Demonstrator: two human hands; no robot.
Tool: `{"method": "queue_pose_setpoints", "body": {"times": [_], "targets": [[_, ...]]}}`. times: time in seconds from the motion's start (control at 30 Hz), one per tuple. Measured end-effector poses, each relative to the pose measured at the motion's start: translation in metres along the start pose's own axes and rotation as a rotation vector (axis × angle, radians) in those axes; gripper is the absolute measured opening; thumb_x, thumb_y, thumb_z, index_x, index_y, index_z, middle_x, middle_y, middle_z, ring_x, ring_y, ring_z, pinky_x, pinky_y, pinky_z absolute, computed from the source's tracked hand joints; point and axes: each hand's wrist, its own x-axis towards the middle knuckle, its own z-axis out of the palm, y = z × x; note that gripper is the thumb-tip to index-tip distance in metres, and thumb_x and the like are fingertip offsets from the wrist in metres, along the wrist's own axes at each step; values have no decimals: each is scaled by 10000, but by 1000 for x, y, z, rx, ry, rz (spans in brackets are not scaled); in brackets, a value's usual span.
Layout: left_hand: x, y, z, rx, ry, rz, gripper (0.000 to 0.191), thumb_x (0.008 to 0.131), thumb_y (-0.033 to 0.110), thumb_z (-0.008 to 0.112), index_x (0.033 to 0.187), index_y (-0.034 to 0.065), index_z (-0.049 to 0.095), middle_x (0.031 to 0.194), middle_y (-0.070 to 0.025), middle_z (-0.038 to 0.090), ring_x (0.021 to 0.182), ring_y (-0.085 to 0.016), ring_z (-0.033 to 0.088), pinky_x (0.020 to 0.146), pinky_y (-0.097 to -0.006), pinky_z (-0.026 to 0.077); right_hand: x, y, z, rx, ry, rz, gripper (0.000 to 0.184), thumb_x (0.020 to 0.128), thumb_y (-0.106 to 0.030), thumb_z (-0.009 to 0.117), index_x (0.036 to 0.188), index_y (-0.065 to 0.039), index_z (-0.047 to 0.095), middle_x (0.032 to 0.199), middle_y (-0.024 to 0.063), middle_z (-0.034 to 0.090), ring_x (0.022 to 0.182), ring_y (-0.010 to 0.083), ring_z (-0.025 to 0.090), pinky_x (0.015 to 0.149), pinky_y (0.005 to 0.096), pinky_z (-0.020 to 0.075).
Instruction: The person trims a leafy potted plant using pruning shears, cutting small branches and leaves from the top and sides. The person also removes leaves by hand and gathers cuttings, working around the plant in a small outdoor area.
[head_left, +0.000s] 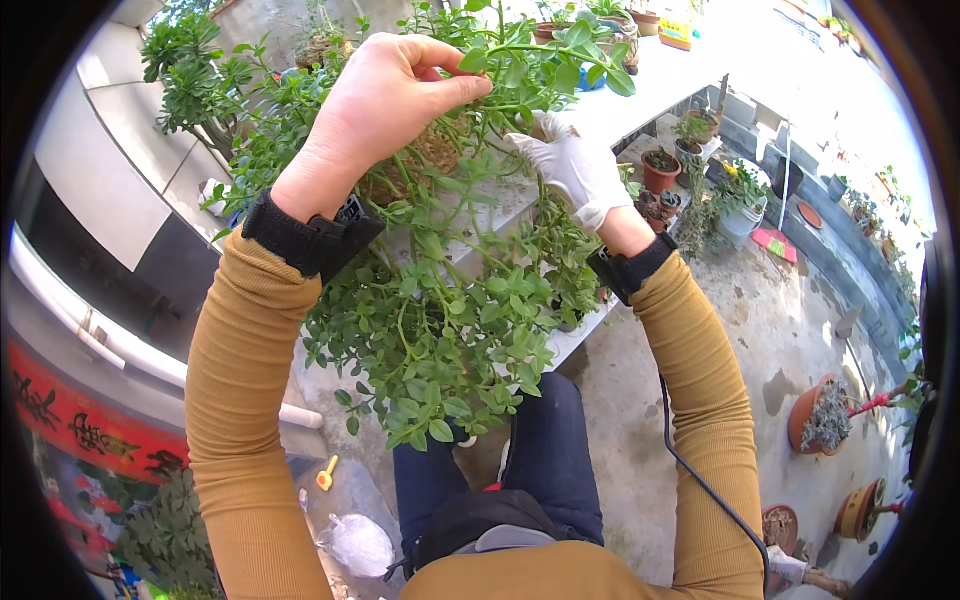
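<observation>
A bushy trailing plant with fleshy green leaves (435, 322) spills over the front of a pale ledge (487, 217). My left hand (397, 97), ungloved, is above it, thumb and index finger pinched together at a leafy green stem (540, 51) that reaches to the right. In a white glove, my right hand (566, 161) is lower and to the right, among the stems beside the ledge. Its fingertips are partly hidden by leaves, so what it grips does not show. A brown fibrous root mass (435, 150) lies between the hands.
Potted plants (661, 171) stand to the right, with a pink and green broom (776, 244) beyond. A terracotta pot (817, 416) is on the concrete floor. A clear plastic bag (360, 544) and a small yellow toy-like item (326, 474) lie at lower left.
</observation>
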Motion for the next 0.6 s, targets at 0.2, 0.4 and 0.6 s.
{"method": "queue_pose_setpoints", "body": {"times": [0.2, 0.4, 0.6], "targets": [[-4, -4, -1, -34, 6, -12, 255, 876, 227, 778, 1003, 7, 759, 830, 10, 674, 788, -53, 564, 745, -241, 457, 6, -3, -16, 477, -108, 291, 215, 962, -196, 669, 958, 13, 716, 757, 24, 662, 531, 84, 596, 477, 258, 453], [-7, -13, -3, -71, 28, -11, 326, 855, 258, 789, 1022, -19, 750, 819, -15, 695, 765, -67, 603, 721, -241, 485, -1, -4, -2, 602, -85, 345, 223, 968, -241, 683, 954, -19, 707, 703, -5, 643, 457, 53, 505, 407, 204, 367], [-5, -16, -4, -83, 63, 42, 438, 809, 331, 807, 1028, -42, 735, 760, -85, 704, 677, -114, 638, 659, -277, 519, 4, 5, -9, 655, -149, 439, 271, 956, -251, 668, 929, 18, 686, 695, 25, 638, 498, 73, 525, 480, 229, 428]]}}
